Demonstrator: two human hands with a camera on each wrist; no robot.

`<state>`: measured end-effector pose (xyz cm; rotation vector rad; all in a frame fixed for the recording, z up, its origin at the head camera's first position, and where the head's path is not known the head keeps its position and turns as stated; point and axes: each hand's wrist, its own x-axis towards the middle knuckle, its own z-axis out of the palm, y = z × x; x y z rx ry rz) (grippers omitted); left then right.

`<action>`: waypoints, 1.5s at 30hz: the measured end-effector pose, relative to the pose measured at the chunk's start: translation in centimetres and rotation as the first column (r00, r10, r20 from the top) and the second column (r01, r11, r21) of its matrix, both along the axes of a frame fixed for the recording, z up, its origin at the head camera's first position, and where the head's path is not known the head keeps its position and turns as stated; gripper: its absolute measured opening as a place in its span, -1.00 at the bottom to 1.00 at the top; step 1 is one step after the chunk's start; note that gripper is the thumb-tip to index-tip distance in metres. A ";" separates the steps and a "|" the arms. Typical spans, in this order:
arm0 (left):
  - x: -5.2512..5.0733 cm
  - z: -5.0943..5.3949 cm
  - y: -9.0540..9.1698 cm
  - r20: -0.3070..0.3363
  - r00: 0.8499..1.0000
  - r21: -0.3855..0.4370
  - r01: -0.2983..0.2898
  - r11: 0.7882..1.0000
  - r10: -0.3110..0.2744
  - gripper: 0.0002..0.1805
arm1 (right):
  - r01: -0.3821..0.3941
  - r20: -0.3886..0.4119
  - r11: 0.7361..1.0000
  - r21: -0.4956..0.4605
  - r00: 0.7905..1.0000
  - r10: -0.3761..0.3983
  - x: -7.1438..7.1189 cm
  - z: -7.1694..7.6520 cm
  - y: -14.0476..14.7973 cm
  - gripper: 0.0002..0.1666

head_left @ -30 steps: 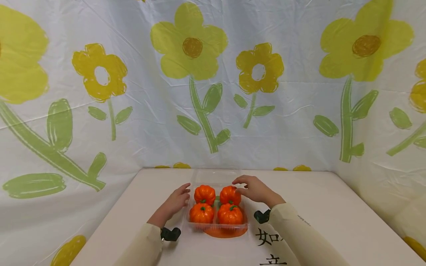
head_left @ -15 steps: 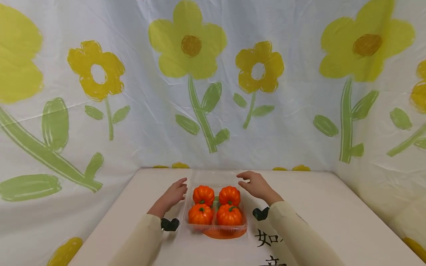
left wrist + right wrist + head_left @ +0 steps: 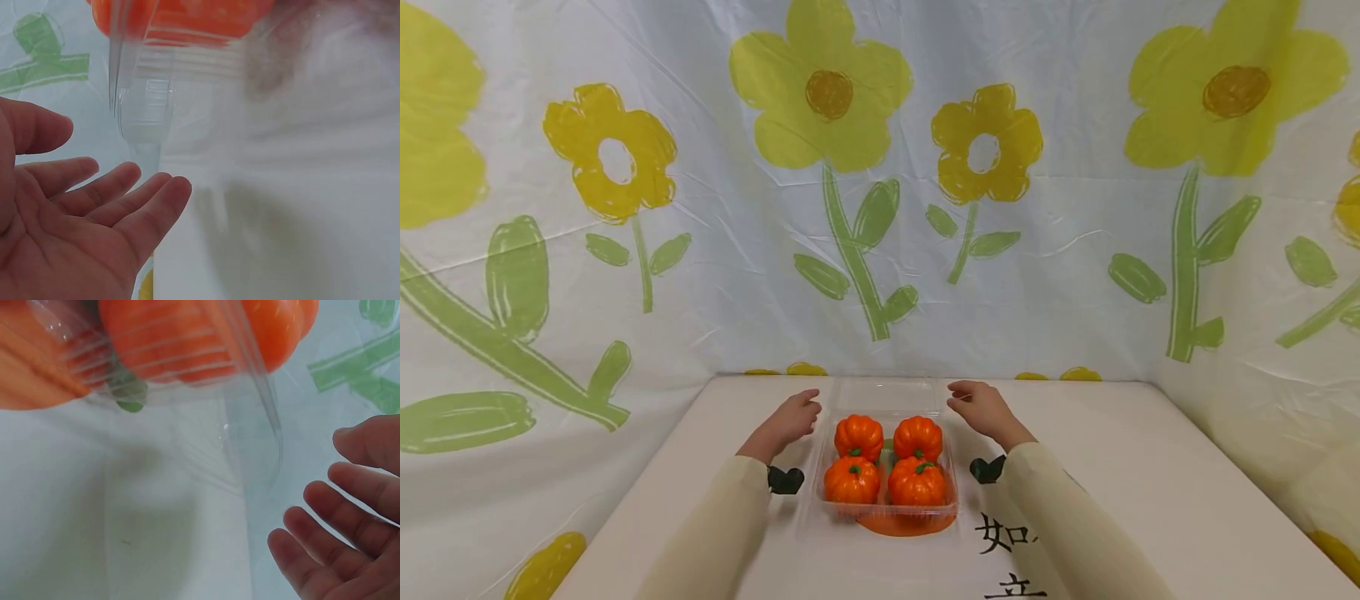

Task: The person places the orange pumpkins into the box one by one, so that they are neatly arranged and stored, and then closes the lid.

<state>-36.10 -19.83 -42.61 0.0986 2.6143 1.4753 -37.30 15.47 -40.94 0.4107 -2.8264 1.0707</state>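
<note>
Several glossy orange toy pumpkins (image 3: 852,481) with green stems sit in two rows inside a clear plastic clamshell box (image 3: 891,509). Its transparent lid (image 3: 891,395) lies folded back on the far side. My left hand (image 3: 790,422) hovers beside the box's far left corner. In the left wrist view the fingers (image 3: 150,219) are spread and relaxed, holding nothing. Across the box, my right hand (image 3: 987,409) is near the lid's right edge. The right wrist view shows its loosely bent fingers (image 3: 350,512) apart from the clear plastic wall.
A white table (image 3: 1097,467) bears the box, with an orange printed patch (image 3: 906,525) and black printed characters (image 3: 1000,533) near its front. A flower-printed curtain (image 3: 1052,317) hangs behind and along both sides. Dark straps with cameras (image 3: 786,480) sit on the wrists.
My right hand has moved away from the back right pumpkin, outward and toward the lid's right edge. My left hand has shifted slightly farther back and away from the box. The pumpkins stay in place.
</note>
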 end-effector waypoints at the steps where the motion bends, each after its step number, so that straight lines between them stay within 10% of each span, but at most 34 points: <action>1: -0.1 0.1 0.0 0.001 1.000 -0.002 0.002 1.000 -0.002 -0.39 | 0.006 0.005 1.000 -0.002 1.000 -0.006 -0.1 0.0 0.0 -0.53; 24: -1.6 -1.3 0.1 0.005 1.000 -0.031 0.000 1.000 0.000 -0.49 | 0.070 0.223 0.992 -0.107 0.974 -0.045 -1.5 -1.8 -0.2 -0.53; 45: -1.9 -1.6 1.2 -0.019 1.000 -0.019 -0.015 1.000 0.015 -0.56 | 0.093 0.228 0.990 -0.109 0.971 -0.066 -1.1 -1.7 0.0 -0.54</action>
